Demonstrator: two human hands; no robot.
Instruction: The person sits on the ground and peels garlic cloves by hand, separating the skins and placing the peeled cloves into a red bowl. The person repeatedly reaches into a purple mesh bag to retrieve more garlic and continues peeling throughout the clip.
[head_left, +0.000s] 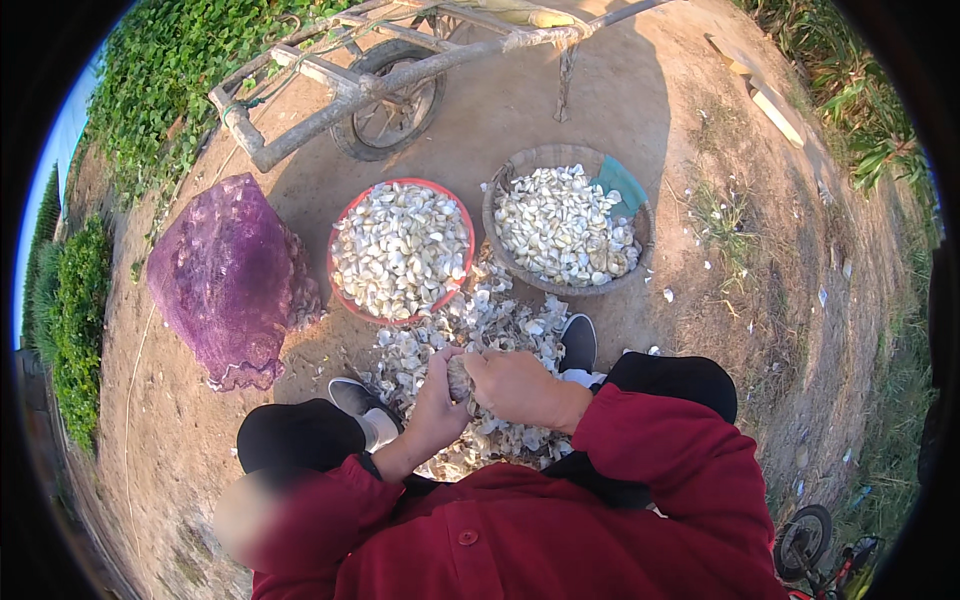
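Note:
Between my knees, my left hand and my right hand meet around a garlic bulb, mostly hidden by the fingers. Both hands grip it from opposite sides. Beneath them spreads a heap of papery garlic skins, lying between my shoes. Straight ahead stands a red basin heaped with loose garlic cloves. To its right is a round woven basket, also holding many garlic cloves, with a piece of teal cloth at its far right edge.
A purple mesh sack, apparently full of garlic bulbs, rests on the dirt at left. Beyond the containers stands a wheelbarrow frame with one wheel. Leafy plants border the far left. A wheeled vehicle is partly visible at lower right.

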